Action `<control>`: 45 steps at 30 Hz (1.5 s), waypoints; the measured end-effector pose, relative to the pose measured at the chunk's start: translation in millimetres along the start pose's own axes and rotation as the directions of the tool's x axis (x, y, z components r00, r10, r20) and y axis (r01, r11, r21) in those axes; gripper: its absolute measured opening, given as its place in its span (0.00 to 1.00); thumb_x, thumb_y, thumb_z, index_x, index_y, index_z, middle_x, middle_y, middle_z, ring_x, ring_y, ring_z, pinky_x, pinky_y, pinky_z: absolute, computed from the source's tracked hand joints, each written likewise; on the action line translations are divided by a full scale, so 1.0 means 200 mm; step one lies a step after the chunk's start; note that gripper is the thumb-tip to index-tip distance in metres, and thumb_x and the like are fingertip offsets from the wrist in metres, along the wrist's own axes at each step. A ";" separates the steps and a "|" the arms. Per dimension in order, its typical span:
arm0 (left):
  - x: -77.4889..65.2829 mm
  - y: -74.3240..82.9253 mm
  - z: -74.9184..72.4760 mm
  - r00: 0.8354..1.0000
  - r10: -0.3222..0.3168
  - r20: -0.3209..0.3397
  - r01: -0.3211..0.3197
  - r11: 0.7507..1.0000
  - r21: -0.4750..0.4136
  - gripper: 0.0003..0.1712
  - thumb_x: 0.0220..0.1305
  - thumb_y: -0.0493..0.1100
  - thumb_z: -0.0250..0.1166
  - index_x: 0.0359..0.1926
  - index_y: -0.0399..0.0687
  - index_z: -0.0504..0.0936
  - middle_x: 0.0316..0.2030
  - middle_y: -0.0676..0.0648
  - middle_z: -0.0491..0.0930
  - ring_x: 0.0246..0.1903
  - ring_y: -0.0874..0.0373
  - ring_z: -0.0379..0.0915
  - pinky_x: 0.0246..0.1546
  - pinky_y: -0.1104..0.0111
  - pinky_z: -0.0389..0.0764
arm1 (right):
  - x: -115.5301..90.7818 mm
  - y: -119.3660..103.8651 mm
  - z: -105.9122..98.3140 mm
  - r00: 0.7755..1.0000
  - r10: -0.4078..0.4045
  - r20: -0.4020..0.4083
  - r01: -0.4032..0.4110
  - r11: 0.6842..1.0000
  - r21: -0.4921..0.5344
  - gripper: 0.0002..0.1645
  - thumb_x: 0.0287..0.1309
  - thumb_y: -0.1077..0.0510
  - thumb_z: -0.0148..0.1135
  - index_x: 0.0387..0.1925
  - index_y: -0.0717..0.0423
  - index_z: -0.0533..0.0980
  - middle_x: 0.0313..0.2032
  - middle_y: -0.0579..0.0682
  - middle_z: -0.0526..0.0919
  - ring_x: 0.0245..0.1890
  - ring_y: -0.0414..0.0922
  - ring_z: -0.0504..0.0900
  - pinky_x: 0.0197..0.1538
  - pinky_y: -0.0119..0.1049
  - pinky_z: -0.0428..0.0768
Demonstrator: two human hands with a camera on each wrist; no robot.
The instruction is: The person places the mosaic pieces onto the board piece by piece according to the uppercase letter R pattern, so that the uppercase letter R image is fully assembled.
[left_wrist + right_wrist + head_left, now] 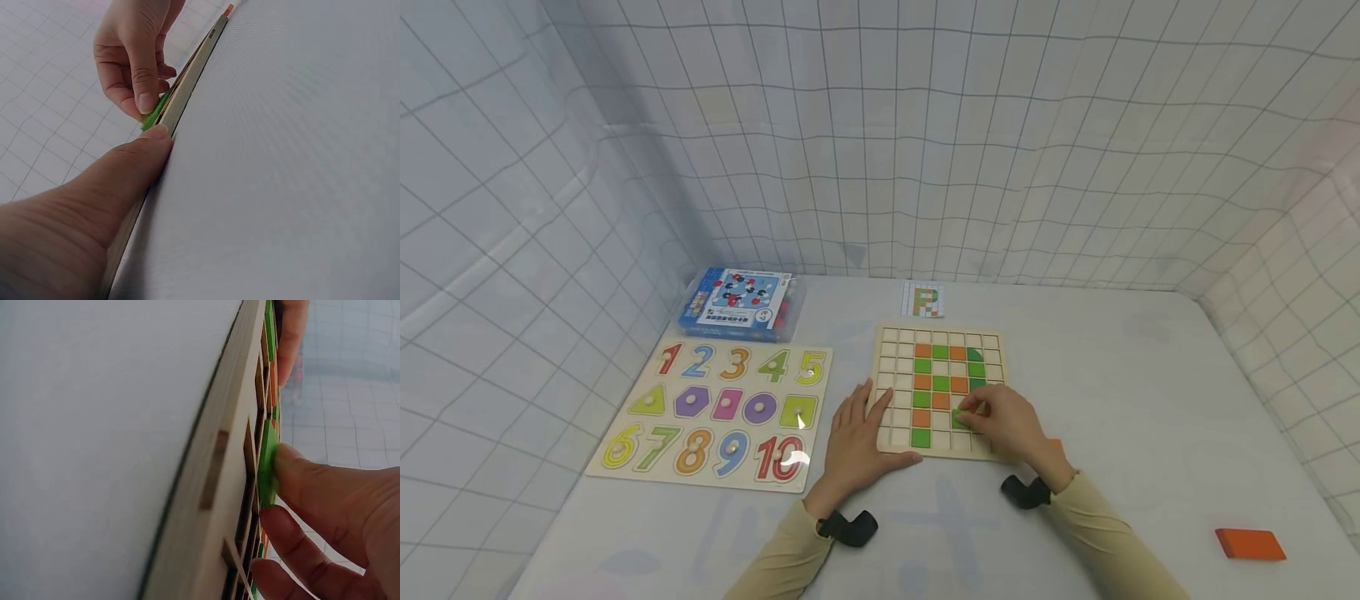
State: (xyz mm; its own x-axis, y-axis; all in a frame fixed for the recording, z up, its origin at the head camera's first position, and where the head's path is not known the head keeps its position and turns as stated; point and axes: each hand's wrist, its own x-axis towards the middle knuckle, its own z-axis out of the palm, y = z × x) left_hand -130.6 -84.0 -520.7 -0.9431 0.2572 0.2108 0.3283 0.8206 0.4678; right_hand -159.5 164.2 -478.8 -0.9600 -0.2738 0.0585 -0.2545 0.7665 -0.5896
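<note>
A wooden grid board (pixel 955 455) lies on the table with green and orange square tiles set in several of its cells. My left hand (pixel 857 437) rests on its lower left part, fingers spread, the thumb (pixel 140 153) along the near edge in the left wrist view. My right hand (pixel 1006 423) pinches a green square tile (pixel 267 464) between thumb and fingertips, tilted over a cell at the lower right of the pattern. Darker green pieces (pixel 975 355) sit in the column above, one with a rounded corner. My right hand hides the board's lower right corner.
Behind the board lies a small pattern card (pixel 925 302). On the left are a number and shape puzzle (pixel 718 404) and a blue-lidded plastic box (pixel 741 304). An orange block (pixel 1251 544) lies at the near right; an orange piece (pixel 1056 445) shows behind my right wrist.
</note>
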 end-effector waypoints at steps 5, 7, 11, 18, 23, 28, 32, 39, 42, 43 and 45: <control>0.00 -0.01 0.01 1.000 0.013 -0.018 -0.013 1.000 0.006 0.61 0.39 0.74 0.69 0.70 0.48 0.62 0.70 0.38 0.50 0.69 0.44 0.43 0.65 0.50 0.48 | -0.01 -0.01 0.00 0.999 -0.037 -0.005 0.037 0.999 -0.031 0.04 0.48 0.55 0.73 0.25 0.45 0.83 0.27 0.37 0.76 0.28 0.38 0.69 0.29 0.35 0.70; 0.00 -0.01 0.01 1.000 0.012 -0.017 -0.012 1.000 0.007 0.61 0.38 0.74 0.69 0.70 0.48 0.62 0.70 0.39 0.50 0.69 0.44 0.43 0.65 0.50 0.48 | -0.01 -0.01 0.00 0.999 -0.046 -0.014 0.045 0.998 -0.041 0.04 0.48 0.55 0.73 0.25 0.45 0.83 0.27 0.37 0.76 0.28 0.39 0.69 0.29 0.35 0.70; 0.00 -0.01 0.01 1.000 0.005 -0.008 -0.005 1.000 0.006 0.61 0.38 0.74 0.68 0.70 0.49 0.62 0.70 0.39 0.50 0.69 0.44 0.42 0.65 0.51 0.47 | -0.01 -0.01 0.00 0.998 -0.054 -0.018 0.053 0.997 -0.058 0.04 0.49 0.55 0.73 0.24 0.45 0.83 0.27 0.37 0.75 0.27 0.38 0.68 0.28 0.35 0.69; 0.00 0.00 0.00 1.000 0.007 -0.014 -0.007 1.000 -0.004 0.61 0.38 0.74 0.69 0.70 0.49 0.62 0.70 0.39 0.50 0.69 0.44 0.42 0.65 0.50 0.47 | -0.02 0.00 0.00 0.995 -0.098 -0.004 0.097 0.994 -0.053 0.02 0.50 0.57 0.72 0.28 0.49 0.84 0.28 0.38 0.76 0.28 0.39 0.67 0.29 0.34 0.69; 0.00 -0.01 0.01 1.000 0.013 -0.024 -0.013 1.000 0.006 0.61 0.38 0.74 0.69 0.70 0.49 0.62 0.70 0.39 0.50 0.69 0.44 0.43 0.65 0.50 0.48 | -0.03 0.01 0.00 0.987 -0.158 -0.014 0.157 0.985 -0.071 0.03 0.51 0.58 0.71 0.30 0.50 0.85 0.29 0.38 0.77 0.29 0.38 0.68 0.29 0.33 0.70; 0.00 -0.01 0.01 1.000 0.011 -0.023 -0.011 1.000 0.004 0.61 0.38 0.74 0.69 0.70 0.49 0.62 0.70 0.39 0.50 0.69 0.44 0.42 0.65 0.50 0.48 | -0.05 0.03 0.00 0.979 -0.204 -0.025 0.202 0.976 -0.079 0.06 0.51 0.56 0.71 0.33 0.51 0.85 0.32 0.40 0.79 0.31 0.39 0.69 0.32 0.34 0.70; 0.00 -0.01 0.01 1.000 0.008 -0.013 -0.008 1.000 0.007 0.61 0.38 0.74 0.69 0.70 0.49 0.62 0.70 0.39 0.50 0.69 0.45 0.42 0.65 0.51 0.48 | -0.07 0.05 0.00 0.972 -0.223 -0.070 0.218 0.973 -0.074 0.12 0.51 0.55 0.72 0.38 0.53 0.84 0.33 0.42 0.80 0.34 0.41 0.72 0.35 0.37 0.72; 0.00 -0.01 0.02 1.000 0.001 -0.002 -0.001 1.000 0.008 0.61 0.39 0.74 0.68 0.71 0.50 0.61 0.71 0.40 0.49 0.69 0.46 0.41 0.66 0.51 0.46 | -0.16 0.13 -0.08 0.958 -0.212 -0.195 0.203 0.977 -0.064 0.22 0.53 0.55 0.70 0.49 0.58 0.79 0.38 0.49 0.81 0.39 0.46 0.74 0.38 0.42 0.74; 0.00 -0.01 0.02 1.000 0.003 -0.003 -0.003 1.000 0.015 0.61 0.39 0.75 0.68 0.71 0.50 0.61 0.71 0.40 0.49 0.69 0.45 0.41 0.65 0.51 0.47 | -0.20 0.17 -0.11 0.949 -0.196 -0.248 0.184 0.980 -0.069 0.24 0.52 0.57 0.70 0.52 0.59 0.77 0.39 0.51 0.80 0.40 0.47 0.74 0.39 0.44 0.75; 0.00 -0.01 0.02 1.000 0.003 -0.004 -0.003 1.000 0.016 0.61 0.39 0.75 0.68 0.71 0.50 0.61 0.71 0.40 0.49 0.69 0.45 0.41 0.65 0.51 0.47 | -0.22 0.19 -0.12 0.947 -0.186 -0.260 0.175 0.982 -0.068 0.26 0.52 0.57 0.71 0.53 0.59 0.76 0.40 0.51 0.80 0.41 0.48 0.74 0.40 0.44 0.75; 0.00 -0.01 0.01 1.000 0.002 -0.004 -0.002 1.000 0.019 0.61 0.39 0.75 0.68 0.71 0.50 0.61 0.71 0.40 0.49 0.69 0.45 0.42 0.65 0.51 0.47 | -0.24 0.21 -0.13 0.946 -0.160 -0.282 0.146 0.987 -0.067 0.28 0.51 0.59 0.71 0.54 0.59 0.75 0.41 0.53 0.80 0.41 0.49 0.74 0.41 0.46 0.74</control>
State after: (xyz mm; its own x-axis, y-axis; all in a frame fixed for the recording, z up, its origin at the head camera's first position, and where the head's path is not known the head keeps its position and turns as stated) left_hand -131.7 -84.7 -524.4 -0.9422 0.2569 0.2151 0.3292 0.8294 0.4513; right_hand -126.7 225.1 -485.7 -0.9005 -0.2177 0.3764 -0.3996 0.7555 -0.5191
